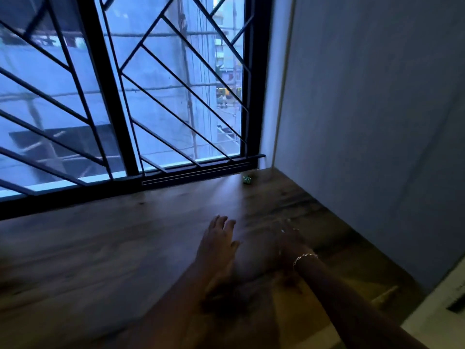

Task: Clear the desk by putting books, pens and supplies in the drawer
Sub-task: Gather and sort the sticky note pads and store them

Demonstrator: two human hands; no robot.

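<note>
Dim room; dark wooden worktop (100, 248) under barred window (120, 96), grey wall (377, 122) right. Left hand (217, 244) spread wide, empty; right hand (286, 244) blurred, grip unclear. Small green item (246, 179) far, near window corner.

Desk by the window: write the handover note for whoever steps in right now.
Left hand: open, fingers spread, flat over the wooden desk, holding nothing.
Right hand: motion-blurred, with a bracelet at the wrist; I cannot tell whether it is open or shut, and nothing can be made out in it.
Things: no books or pens show on the desk. One small green object lies at the far edge near the window frame; too small to identify.
Done: the visible desk looks nearly cleared.
Left: probably that green object. The drawer cannot be made out clearly.
</note>
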